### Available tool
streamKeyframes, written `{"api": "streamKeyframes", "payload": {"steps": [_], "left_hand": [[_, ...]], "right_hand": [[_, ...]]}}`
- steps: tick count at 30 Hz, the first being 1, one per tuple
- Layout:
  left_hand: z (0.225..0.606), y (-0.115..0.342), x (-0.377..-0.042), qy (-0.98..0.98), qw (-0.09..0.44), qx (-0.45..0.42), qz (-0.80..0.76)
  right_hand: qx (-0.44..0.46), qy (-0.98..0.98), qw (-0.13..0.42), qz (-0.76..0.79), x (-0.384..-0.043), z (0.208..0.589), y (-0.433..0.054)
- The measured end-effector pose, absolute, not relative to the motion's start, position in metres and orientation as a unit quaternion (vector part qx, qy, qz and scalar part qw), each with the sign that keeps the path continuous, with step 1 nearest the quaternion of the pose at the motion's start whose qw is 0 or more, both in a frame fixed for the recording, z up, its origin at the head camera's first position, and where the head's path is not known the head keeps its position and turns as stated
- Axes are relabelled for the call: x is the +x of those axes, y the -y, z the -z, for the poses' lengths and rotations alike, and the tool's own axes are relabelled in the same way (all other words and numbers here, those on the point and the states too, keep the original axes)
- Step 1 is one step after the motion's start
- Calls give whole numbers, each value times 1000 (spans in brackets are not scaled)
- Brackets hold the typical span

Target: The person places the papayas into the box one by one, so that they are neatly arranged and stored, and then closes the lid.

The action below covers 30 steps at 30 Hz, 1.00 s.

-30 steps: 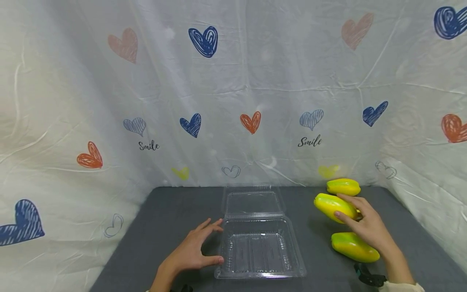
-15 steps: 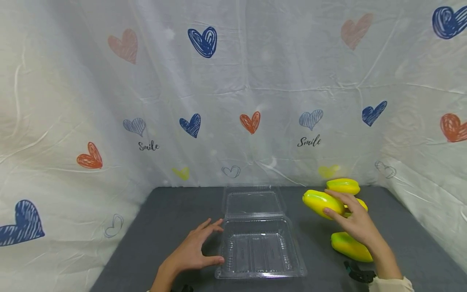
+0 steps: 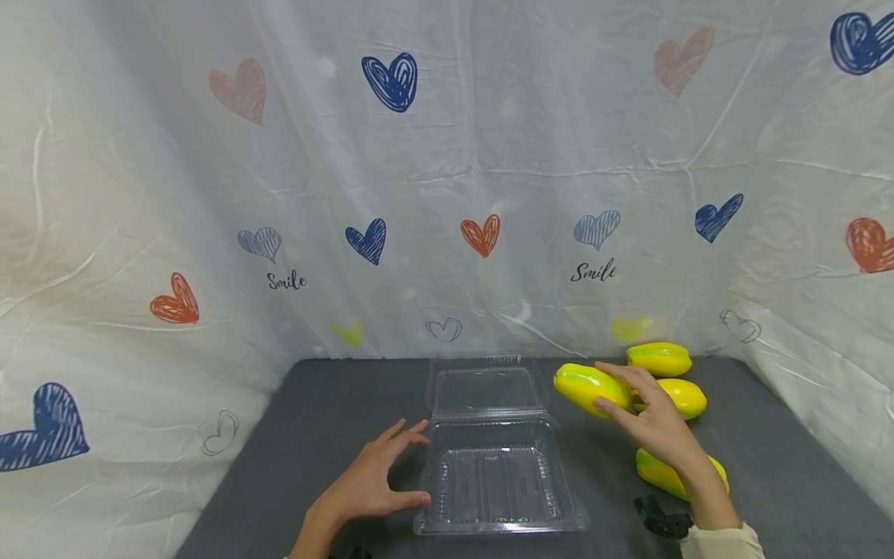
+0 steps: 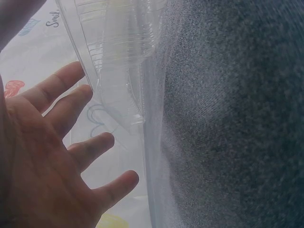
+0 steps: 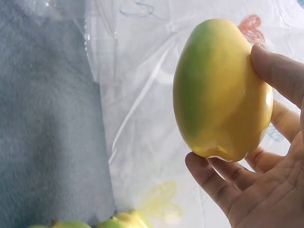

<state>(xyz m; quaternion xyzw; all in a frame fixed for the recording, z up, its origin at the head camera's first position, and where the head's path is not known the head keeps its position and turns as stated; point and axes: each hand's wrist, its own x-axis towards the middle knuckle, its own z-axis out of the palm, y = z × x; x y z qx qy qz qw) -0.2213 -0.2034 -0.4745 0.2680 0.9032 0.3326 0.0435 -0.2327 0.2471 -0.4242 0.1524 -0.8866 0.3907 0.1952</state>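
A glossy yellow-green papaya (image 3: 592, 390) is held by my right hand (image 3: 660, 423) above the table, right of the clear plastic clamshell box (image 3: 497, 485). In the right wrist view the thumb lies along one side of the papaya (image 5: 221, 90) and the fingertips (image 5: 197, 164) press its lower end and far side. The box stands with its lid (image 3: 485, 388) folded back towards the curtain. My left hand (image 3: 370, 477) is at the box's left side, fingers spread; in the left wrist view its fingertips (image 4: 85, 91) meet the clear rim.
Several more papayas lie at the right: one at the back (image 3: 660, 359), one in the middle (image 3: 684, 398) and one nearer the front (image 3: 663, 472), partly behind my right arm. A white curtain (image 3: 419, 171) printed with hearts rises behind the grey table (image 3: 335, 411).
My right hand has carried the papaya leftwards, closer to the box, uncovering a papaya behind it. The left hand and the box stay where they were.
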Motion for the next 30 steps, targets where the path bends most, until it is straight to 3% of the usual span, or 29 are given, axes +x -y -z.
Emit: {"api": "streamKeyframes", "payload": {"steps": [30], "left_hand": [[475, 200, -220, -903, 49, 265, -335]], "right_hand": [[173, 868, 170, -433, -237, 426, -209]]}}
